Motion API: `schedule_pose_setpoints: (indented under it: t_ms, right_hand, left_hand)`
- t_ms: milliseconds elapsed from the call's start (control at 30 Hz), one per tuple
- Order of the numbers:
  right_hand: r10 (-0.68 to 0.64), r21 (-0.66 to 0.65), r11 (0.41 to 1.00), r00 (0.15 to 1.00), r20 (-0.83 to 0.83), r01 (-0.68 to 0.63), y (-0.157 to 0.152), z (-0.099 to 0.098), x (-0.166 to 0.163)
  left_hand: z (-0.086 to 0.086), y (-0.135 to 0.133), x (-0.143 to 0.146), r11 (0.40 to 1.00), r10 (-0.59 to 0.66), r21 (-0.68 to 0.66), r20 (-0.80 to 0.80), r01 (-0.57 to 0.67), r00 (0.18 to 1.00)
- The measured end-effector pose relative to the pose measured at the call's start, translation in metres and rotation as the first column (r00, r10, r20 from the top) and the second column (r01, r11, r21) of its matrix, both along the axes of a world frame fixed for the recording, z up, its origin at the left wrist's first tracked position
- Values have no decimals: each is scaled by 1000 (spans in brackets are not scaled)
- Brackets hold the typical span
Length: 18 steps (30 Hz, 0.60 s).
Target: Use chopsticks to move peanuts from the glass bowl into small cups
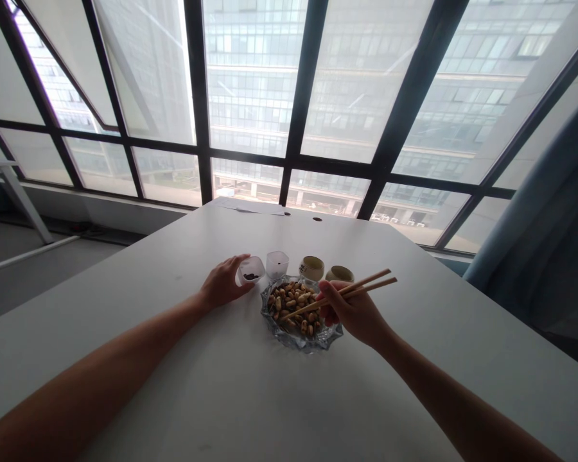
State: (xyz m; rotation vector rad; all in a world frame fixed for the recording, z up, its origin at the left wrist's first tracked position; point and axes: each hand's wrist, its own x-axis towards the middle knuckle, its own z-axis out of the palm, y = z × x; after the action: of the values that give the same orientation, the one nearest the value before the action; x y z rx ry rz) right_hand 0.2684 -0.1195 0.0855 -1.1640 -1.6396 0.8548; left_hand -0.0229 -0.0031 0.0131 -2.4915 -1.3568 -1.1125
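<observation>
On a white tabletop (197,391) filling the lower frame, we are curving our left fingers (235,260) around a clear cup (253,264) and, gripping chopsticks (373,278) with our right fingers (329,312), apparently probing nuts (289,298) in the lower-centre glass bowl (303,342), seemingly needing a firm pinch.

Left grip (223,283) on clear cup (252,265), right grip (359,314) holding chopsticks (372,281) over nuts (289,300) in glass bowl (300,343)
</observation>
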Motion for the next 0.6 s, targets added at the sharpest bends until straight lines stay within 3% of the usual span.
schedule_pose_setpoints:
  t_ms: [433, 600]
  right_hand:
    - [17, 42, 999, 997, 70, -20, -5, -1, -2]
    - [79, 44, 995, 987, 138, -86, -10, 4, -1]
  left_hand:
    - [0, 0, -1, 1000, -5, 5, -3, 5, 1000]
    - [1, -1, 0, 1000, -6, -3, -3, 6, 1000]
